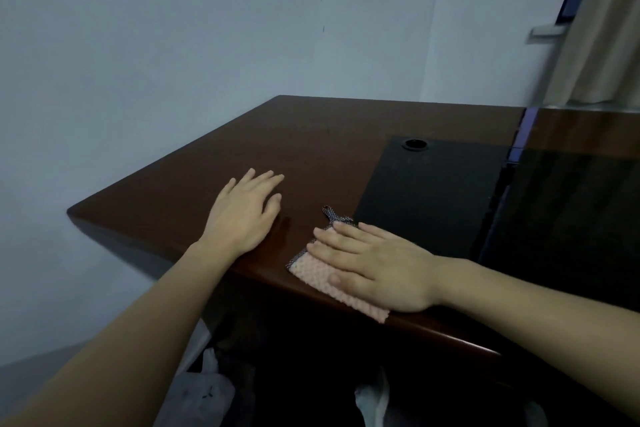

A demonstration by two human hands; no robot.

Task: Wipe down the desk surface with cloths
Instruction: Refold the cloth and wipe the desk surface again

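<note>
- Fingers (341, 241) of the right hand (375, 263) lie straight and flat on top of the pink cloth (313, 272), pressing it to the desk (311, 135) rather than curling round it
- Left hand (242, 215) rests palm-down on the bare wood just beside the cloth, its fingers loosely spread and holding nothing
- Only 1 cloth is in view; it sits at the near edge of the desk, its near corner reaching the rounded lip, just left of the black inlay panel (433, 191)
- Its long axis runs diagonally, from the dark hanging loop (330, 213) at the far end toward the near-right corner; the loop points away from the person
- I judge the wiping step to be in hand, with most of the wood left to cover
- Next move likely calls for steady downward pressure and a sweep leftward or away, keeping the cloth flat and off the lip
</note>
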